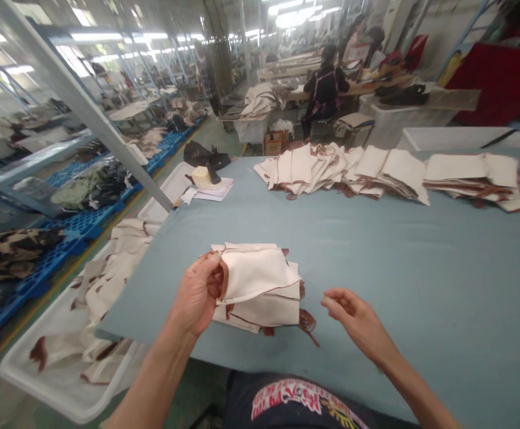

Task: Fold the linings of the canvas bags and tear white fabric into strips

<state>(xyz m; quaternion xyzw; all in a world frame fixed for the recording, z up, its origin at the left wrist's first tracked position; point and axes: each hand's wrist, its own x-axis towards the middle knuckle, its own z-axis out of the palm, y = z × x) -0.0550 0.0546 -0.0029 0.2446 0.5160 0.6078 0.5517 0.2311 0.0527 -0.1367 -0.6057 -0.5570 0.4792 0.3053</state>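
A cream rectangular fabric piece with brown edging (257, 271) rests on a loose stack of similar cream cloth pieces (268, 310), its long axis running roughly left to right and its brown-edged end pointing left. The person's left hand (201, 289) pinches that end between thumb and fingers; the right hand (344, 307) is poised right of the stack and apart from it, fingers curled, though whether its grip is fully pressed together cannot be told. The stack sits close to the near edge of a blue-green surface (376, 250), a wide stretch of which parts it from a long row of cream, brown-trimmed cloth pieces (304, 167) along the far side. Past the slanting left edge, a white plastic bin (63, 398) holds jumbled cream-and-brown cloth
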